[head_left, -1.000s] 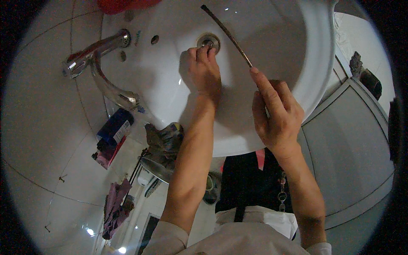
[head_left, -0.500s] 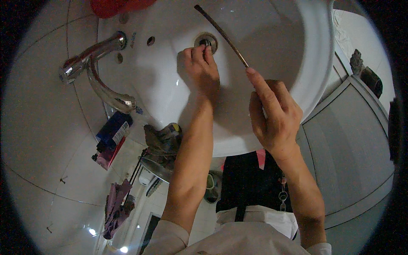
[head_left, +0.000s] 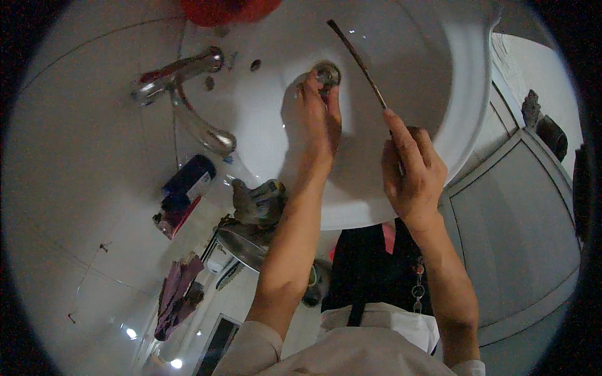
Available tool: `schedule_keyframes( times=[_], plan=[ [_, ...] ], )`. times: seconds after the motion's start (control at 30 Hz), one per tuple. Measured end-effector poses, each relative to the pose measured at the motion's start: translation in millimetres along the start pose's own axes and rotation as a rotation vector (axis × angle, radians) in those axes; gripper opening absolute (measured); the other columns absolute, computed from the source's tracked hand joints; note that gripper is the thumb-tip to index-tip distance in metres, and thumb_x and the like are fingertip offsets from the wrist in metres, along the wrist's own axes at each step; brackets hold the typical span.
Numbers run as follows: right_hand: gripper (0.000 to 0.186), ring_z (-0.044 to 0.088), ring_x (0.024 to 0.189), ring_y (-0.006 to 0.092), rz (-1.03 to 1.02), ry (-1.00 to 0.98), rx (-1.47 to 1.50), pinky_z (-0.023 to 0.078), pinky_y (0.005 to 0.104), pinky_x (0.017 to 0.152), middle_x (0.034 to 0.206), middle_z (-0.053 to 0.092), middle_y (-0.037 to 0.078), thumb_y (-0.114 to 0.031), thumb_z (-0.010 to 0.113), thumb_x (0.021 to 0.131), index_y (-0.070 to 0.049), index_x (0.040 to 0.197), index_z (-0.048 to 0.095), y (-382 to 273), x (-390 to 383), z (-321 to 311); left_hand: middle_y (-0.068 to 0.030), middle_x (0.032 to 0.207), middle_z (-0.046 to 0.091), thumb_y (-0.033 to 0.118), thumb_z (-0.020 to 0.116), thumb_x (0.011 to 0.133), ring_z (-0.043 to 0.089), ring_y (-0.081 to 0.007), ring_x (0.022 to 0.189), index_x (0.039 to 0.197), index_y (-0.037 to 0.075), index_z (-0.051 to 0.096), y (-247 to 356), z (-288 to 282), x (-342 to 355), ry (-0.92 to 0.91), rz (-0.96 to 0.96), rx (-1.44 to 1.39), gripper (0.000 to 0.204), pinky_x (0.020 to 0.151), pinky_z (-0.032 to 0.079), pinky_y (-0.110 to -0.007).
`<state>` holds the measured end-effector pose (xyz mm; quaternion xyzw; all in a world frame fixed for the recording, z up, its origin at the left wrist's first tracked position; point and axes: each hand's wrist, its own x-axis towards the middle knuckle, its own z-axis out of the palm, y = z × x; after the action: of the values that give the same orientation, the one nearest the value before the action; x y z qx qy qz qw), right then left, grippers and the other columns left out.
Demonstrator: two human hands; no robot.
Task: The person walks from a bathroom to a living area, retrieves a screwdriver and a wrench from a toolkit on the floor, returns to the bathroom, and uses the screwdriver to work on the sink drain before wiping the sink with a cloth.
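My left hand is over the drain of the white washbasin. Its thumb and fingers grip the sides of a round metal drain piece; whether it is seated in the hole or lifted a little, I cannot tell. To the right, my right hand closes around the lower end of a long thin rod, brownish with a dark tip. The forefinger lies along the rod, which slants up and left above the bowl, its tip apart from the drain.
A chrome faucet stands on the basin's left side. Near it are a dark blue bottle, a grey cloth and a red object. A grey-panelled cabinet is at the right. Purple cloth hangs lower left.
My left fingers have gone from pinching down inside the drain to spreading around the round metal piece. The whole view has shifted; the rod remains in my right hand.
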<state>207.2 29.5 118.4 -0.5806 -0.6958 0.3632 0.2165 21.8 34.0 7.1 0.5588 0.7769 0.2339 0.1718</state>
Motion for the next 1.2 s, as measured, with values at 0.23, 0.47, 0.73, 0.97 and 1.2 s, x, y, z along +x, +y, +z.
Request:
schedule_keyframes(
  times=[0.23, 0.47, 0.73, 0.97, 1.2],
  plan=[
    [0.068, 0.066, 0.078, 0.0311, -0.057, 0.026, 0.032, 0.055, 0.0406, 0.067, 0.095, 0.065, 0.012, 0.004, 0.069, 0.078, -0.015, 0.143, 0.058, -3, 8, -2, -0.0164, 0.109, 0.064, 0.013, 0.074, 0.091, 0.064, -0.0333, 0.103, 0.121, 0.003, 0.064, -12, 1, -4, 0.077, -0.304, -0.318, 0.033, 0.089, 0.053, -0.040],
    [0.051, 0.069, 0.084, 0.0335, -0.039, 0.163, 0.163, 0.055, 0.0393, 0.073, 0.098, 0.067, 0.020, 0.002, 0.068, 0.088, -0.002, 0.138, 0.056, 0, 17, -22, -0.0218, 0.121, 0.064, 0.023, 0.069, 0.095, 0.061, -0.0399, 0.114, 0.120, 0.002, 0.066, -20, 9, 8, -0.027, -0.262, -0.007, 0.034, 0.100, 0.049, -0.044],
    [0.037, 0.070, 0.094, 0.0353, -0.403, 0.199, -0.274, 0.057, 0.0391, 0.079, 0.109, 0.070, 0.019, 0.000, 0.069, 0.090, -0.004, 0.127, 0.067, 49, 153, -103, -0.0221, 0.121, 0.064, 0.018, 0.064, 0.098, 0.060, -0.0432, 0.108, 0.116, 0.000, 0.067, -23, 19, 1, -0.012, -0.196, 0.119, 0.026, 0.093, 0.050, -0.049],
    [0.030, 0.064, 0.103, 0.0370, -0.707, 0.130, -0.575, 0.053, 0.0473, 0.089, 0.114, 0.067, 0.017, -0.009, 0.064, 0.094, -0.007, 0.124, 0.067, 65, 235, -105, -0.0214, 0.118, 0.065, 0.021, 0.063, 0.099, 0.063, -0.0429, 0.102, 0.116, 0.000, 0.066, -26, 27, 0, 0.044, -0.226, 0.021, 0.027, 0.089, 0.052, -0.048],
    [0.030, 0.063, 0.106, 0.0381, -0.652, 0.124, -0.602, 0.052, 0.0463, 0.094, 0.117, 0.067, 0.017, -0.017, 0.065, 0.095, -0.007, 0.124, 0.066, 29, 215, -100, -0.0217, 0.121, 0.058, 0.014, 0.067, 0.094, 0.064, -0.0412, 0.104, 0.132, 0.004, 0.052, -20, -10, -20, -0.134, -0.430, -0.225, 0.042, 0.082, 0.055, -0.051]
  ],
)
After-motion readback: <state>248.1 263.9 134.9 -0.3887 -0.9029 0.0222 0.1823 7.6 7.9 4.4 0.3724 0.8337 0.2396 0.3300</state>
